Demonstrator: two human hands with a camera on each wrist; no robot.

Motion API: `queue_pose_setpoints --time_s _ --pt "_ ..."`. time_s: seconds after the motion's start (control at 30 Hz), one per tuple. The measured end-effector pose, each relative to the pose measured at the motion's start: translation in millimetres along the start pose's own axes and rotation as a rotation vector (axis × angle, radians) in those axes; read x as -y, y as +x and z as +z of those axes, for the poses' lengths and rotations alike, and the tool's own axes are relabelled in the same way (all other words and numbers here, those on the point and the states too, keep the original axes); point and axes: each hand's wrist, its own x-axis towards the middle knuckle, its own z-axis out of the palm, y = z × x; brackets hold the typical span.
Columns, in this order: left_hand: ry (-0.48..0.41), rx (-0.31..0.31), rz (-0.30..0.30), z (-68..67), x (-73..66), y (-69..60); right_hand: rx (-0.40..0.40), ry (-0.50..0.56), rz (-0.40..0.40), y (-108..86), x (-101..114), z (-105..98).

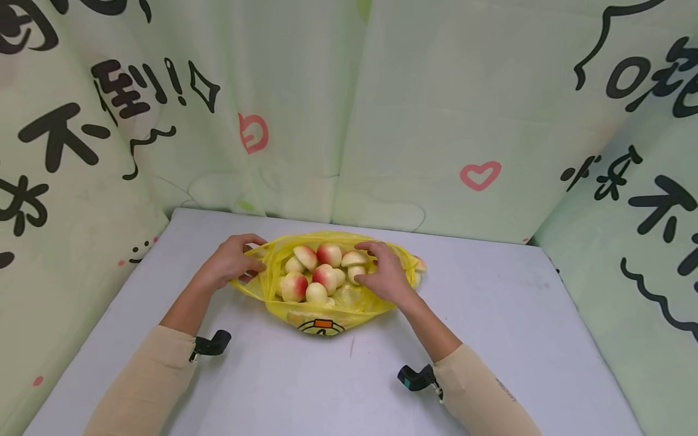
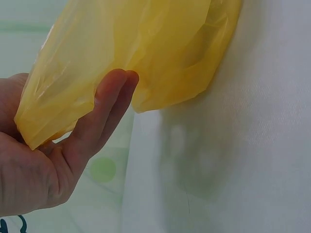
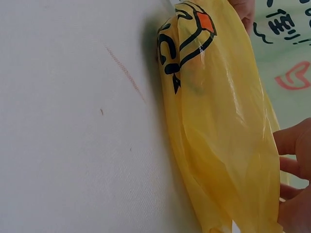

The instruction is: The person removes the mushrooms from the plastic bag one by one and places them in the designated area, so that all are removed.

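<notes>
A yellow plastic bag [image 1: 322, 310] lies wide-mouthed on the table, with several cream mushrooms inside, some with red-tinged caps [image 1: 294, 286]. At its left end my left hand [image 1: 234, 261] holds the rim; in the left wrist view, straight fingers [image 2: 109, 104] lie along the film while the thumb is partly hidden behind it. My right hand [image 1: 386, 275] reaches over the right side of the opening, index finger and thumb on either side of a mushroom [image 1: 354, 259]. The right wrist view shows the right hand [image 3: 294, 170] behind the bag's rim, its fingertips hidden.
Another mushroom [image 1: 419, 266] shows at the bag's right end, beyond my right hand; whether it is inside the bag cannot be told. The white table [image 1: 305, 387] runs up to pale green printed curtains [image 1: 382, 121] at the back and both sides.
</notes>
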Motion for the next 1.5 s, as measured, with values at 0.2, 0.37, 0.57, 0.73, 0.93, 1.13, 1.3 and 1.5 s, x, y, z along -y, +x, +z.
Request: queue_pose_setpoints --time_s 0.2,0.37,0.57,0.73,0.93,1.13,1.3,1.5 --pt "-0.004 -0.005 0.006 0.3 0.0 1.1 0.005 -0.043 0.023 1.1 -1 2" --pt "-0.003 -0.003 0.009 -0.1 3.2 2.1 0.025 -0.07 0.05 1.8 -3 5" --pt "-0.006 0.003 0.014 -0.6 6.2 1.9 0.032 -0.083 0.05 2.2 -5 9" --pt "-0.016 0.004 0.016 -1.4 6.2 0.4 0.048 -0.098 0.063 3.0 -5 11" --pt "-0.024 0.002 0.01 -1.8 5.3 1.1 0.063 -0.111 0.066 4.6 -5 12" --pt "-0.01 -0.001 0.008 -0.9 4.2 6.0 0.033 -0.138 0.058 5.2 -7 11" --pt "-0.001 0.005 -0.006 -0.9 6.3 6.6 0.031 -0.142 0.048 3.8 -9 14" --pt "-0.011 0.007 -0.002 -1.8 9.1 5.0 0.018 -0.128 0.029 3.4 -8 15"
